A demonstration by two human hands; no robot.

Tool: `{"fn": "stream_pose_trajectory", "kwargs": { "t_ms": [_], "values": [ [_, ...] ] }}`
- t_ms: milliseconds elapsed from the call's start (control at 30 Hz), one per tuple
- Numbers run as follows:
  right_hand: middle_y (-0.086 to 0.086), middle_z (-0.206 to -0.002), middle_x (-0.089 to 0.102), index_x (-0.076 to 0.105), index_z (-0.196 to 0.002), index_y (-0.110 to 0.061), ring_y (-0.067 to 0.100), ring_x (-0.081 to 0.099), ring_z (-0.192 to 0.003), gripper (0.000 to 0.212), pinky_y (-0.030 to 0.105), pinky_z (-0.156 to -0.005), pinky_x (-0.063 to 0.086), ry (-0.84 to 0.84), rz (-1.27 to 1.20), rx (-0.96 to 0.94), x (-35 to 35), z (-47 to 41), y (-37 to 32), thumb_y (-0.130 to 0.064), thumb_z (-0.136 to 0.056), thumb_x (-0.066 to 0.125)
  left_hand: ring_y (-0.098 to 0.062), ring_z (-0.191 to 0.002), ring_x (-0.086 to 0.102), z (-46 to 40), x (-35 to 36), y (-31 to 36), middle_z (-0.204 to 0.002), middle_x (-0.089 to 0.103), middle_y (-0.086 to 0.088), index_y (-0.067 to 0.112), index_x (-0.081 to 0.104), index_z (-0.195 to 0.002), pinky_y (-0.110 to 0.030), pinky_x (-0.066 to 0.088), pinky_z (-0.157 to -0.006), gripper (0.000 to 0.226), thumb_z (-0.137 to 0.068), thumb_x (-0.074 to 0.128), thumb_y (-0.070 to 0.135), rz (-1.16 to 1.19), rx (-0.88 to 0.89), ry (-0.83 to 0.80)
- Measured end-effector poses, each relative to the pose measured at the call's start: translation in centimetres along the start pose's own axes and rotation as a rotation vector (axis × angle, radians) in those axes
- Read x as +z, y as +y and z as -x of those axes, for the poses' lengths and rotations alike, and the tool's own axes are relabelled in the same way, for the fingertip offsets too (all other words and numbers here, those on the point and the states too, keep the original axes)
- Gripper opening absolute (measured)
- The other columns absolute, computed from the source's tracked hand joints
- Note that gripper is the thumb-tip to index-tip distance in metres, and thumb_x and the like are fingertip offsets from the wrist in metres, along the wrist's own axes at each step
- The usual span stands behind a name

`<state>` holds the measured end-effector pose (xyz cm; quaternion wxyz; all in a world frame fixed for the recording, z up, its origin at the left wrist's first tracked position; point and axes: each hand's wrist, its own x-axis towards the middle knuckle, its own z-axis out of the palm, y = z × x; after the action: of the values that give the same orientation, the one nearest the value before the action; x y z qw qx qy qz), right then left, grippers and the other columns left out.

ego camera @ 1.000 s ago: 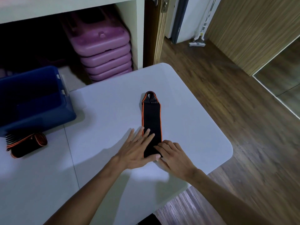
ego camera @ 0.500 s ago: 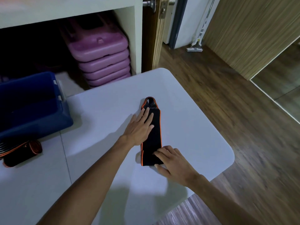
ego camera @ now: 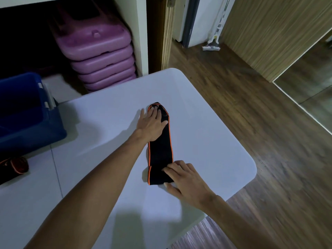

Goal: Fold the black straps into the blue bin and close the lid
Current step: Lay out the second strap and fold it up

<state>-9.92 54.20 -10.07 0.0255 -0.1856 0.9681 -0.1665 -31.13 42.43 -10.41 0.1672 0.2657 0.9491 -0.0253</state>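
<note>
A black strap with orange edging (ego camera: 160, 153) lies flat and lengthwise on the white table (ego camera: 107, 123). My left hand (ego camera: 152, 124) rests palm down on its far, tapered end, fingers spread. My right hand (ego camera: 186, 178) presses fingertips onto its near end, holding it flat. The blue bin (ego camera: 27, 114) stands open at the table's left edge. A second black and orange strap (ego camera: 12, 168) lies rolled in front of the bin, at the far left.
Stacked purple plastic cases (ego camera: 100, 56) fill the white cabinet behind the table. The table's rounded right edge (ego camera: 251, 168) drops to the wooden floor (ego camera: 269, 141). A mop head (ego camera: 212, 45) leans by the doorway at the back.
My left hand slid along the strap from its near end up to its far tapered end, smoothing it. My right hand stayed on the near end.
</note>
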Motion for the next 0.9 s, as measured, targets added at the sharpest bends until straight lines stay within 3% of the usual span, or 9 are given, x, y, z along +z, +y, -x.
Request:
{"fn": "stream_pose_trajectory", "kwargs": {
  "t_ms": [133, 267, 367, 433, 500, 600, 767, 833, 900],
  "values": [
    [-0.005, -0.112, 0.059, 0.061, -0.114, -0.016, 0.019, 0.056, -0.101, 0.035, 0.036, -0.077, 0.050, 0.002, 0.016, -0.003, -0.1, -0.1, 0.1, -0.038, -0.090, 0.049, -0.025, -0.147, 0.002, -1.0, -0.1, -0.8, -0.159, 0.009, -0.015, 0.001, 0.008, -0.149, -0.049, 0.000, -0.117, 0.059, -0.103, 0.018, 0.037, -0.066, 0.015, 0.044],
    [-0.003, -0.111, 0.061, 0.061, -0.115, -0.015, 0.021, 0.056, -0.100, 0.036, 0.037, -0.075, 0.050, -0.012, 0.016, -0.010, -0.5, -0.4, 0.2, -0.039, -0.091, 0.047, -0.034, -0.122, 0.047, 0.7, -0.1, -0.2, -0.139, 0.047, -0.017, 0.003, 0.042, -0.136, -0.041, 0.028, -0.107, 0.044, -0.098, 0.047, 0.025, 0.118, 0.127, 0.329],
    [-0.002, -0.112, 0.061, 0.061, -0.116, -0.014, 0.022, 0.055, -0.100, 0.039, 0.037, -0.074, 0.049, -0.038, 0.007, -0.004, -0.9, -0.6, 0.3, -0.040, -0.091, 0.044, -0.028, -0.103, 0.055, 5.3, -0.3, 0.3, -0.115, 0.059, -0.009, 0.008, 0.058, -0.122, -0.038, 0.043, -0.091, 0.033, -0.092, 0.058, 0.022, 0.397, 0.186, 0.465],
    [-0.002, -0.114, 0.061, 0.061, -0.117, -0.014, 0.022, 0.052, -0.103, 0.043, 0.038, -0.076, 0.049, -0.070, -0.021, 0.023, -1.2, -0.7, 0.4, -0.043, -0.091, 0.041, -0.016, -0.091, 0.058, 9.7, 0.0, 0.3, -0.101, 0.061, 0.001, 0.018, 0.064, -0.108, -0.031, 0.047, -0.084, 0.020, -0.093, 0.056, 0.028, 0.580, 0.241, 0.383],
    [-0.002, -0.118, 0.059, 0.060, -0.120, -0.015, 0.021, 0.047, -0.109, 0.048, 0.038, -0.081, 0.048, -0.113, -0.082, 0.054, -1.4, -1.0, 0.6, -0.046, -0.091, 0.038, -0.005, -0.088, 0.057, 14.1, 0.8, 0.1, -0.096, 0.060, 0.013, 0.028, 0.063, -0.101, -0.024, 0.047, -0.081, 0.018, -0.090, 0.056, 0.040, 0.694, 0.275, 0.193],
    [-0.006, -0.121, 0.055, 0.057, -0.125, -0.020, 0.016, 0.038, -0.119, 0.052, 0.033, -0.092, 0.040, -0.198, -0.193, 0.089, -2.3, -1.8, 1.1, -0.051, -0.090, 0.035, 0.003, -0.104, 0.052, 18.1, 2.4, -0.4, -0.112, 0.053, 0.025, 0.036, 0.053, -0.122, -0.014, 0.041, -0.090, 0.043, -0.082, 0.064, 0.050, 0.742, 0.255, 0.039],
    [-0.003, -0.111, 0.059, 0.054, -0.123, -0.027, 0.013, 0.040, -0.116, 0.033, 0.035, -0.094, 0.041, -0.327, -0.348, 0.160, -3.3, -3.6, 1.2, -0.044, -0.096, 0.043, -0.009, -0.097, 0.055, 17.8, 3.7, -0.1, -0.109, 0.057, 0.010, 0.028, 0.048, -0.121, -0.032, 0.048, -0.084, 0.028, -0.094, 0.052, 0.035, 0.751, 0.185, 0.114],
    [-0.001, -0.107, 0.057, 0.049, -0.126, -0.031, 0.012, 0.046, -0.109, 0.032, 0.027, -0.090, 0.042, -0.323, -0.453, 0.228, -3.5, -3.9, 1.3, -0.044, -0.098, 0.042, -0.013, -0.100, 0.056, 17.3, 3.9, 0.0, -0.114, 0.057, 0.006, 0.028, 0.045, -0.126, -0.033, 0.048, -0.086, 0.031, -0.096, 0.047, 0.037, 0.742, 0.135, 0.113],
    [-0.004, -0.095, 0.056, 0.049, -0.124, -0.026, 0.004, 0.053, -0.090, 0.027, 0.014, -0.075, 0.042, -0.267, -0.570, 0.280, -3.5, -4.1, 1.0, -0.037, -0.099, 0.045, -0.015, -0.110, 0.054, 16.7, 3.7, 0.0, -0.123, 0.055, 0.004, 0.024, 0.043, -0.135, -0.030, 0.044, -0.093, 0.040, -0.098, 0.043, 0.038, 0.708, 0.128, 0.106]
  ]
}}
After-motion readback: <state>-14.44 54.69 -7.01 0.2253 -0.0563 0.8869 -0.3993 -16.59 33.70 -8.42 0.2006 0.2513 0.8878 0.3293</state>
